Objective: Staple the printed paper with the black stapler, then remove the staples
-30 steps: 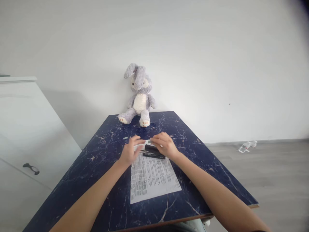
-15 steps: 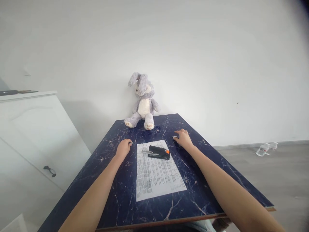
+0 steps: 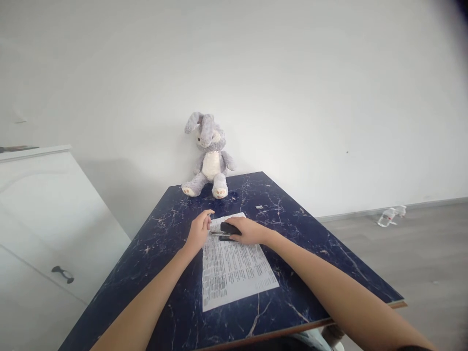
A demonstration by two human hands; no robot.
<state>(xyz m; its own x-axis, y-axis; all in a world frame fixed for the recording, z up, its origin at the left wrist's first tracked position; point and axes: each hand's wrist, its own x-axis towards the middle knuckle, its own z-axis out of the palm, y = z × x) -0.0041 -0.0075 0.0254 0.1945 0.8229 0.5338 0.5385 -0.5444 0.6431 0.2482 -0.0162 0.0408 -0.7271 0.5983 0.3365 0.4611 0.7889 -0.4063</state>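
Observation:
A printed sheet of paper lies in the middle of a dark blue marble-patterned table. A black stapler sits on the paper's far end. My right hand is closed over the stapler's right part. My left hand is at the stapler's left end, fingers pinched near its metal tip; whether they hold something small is unclear. A tiny light piece lies on the table beyond my right hand.
A grey and white plush rabbit sits at the table's far edge against the white wall. A white cabinet with a dark handle stands left. A plastic bottle lies on the grey floor at the right.
Both hands came back from the table's sides to the stapler. The right hand left a small piece on the table and now covers the stapler; the left reached its tip.

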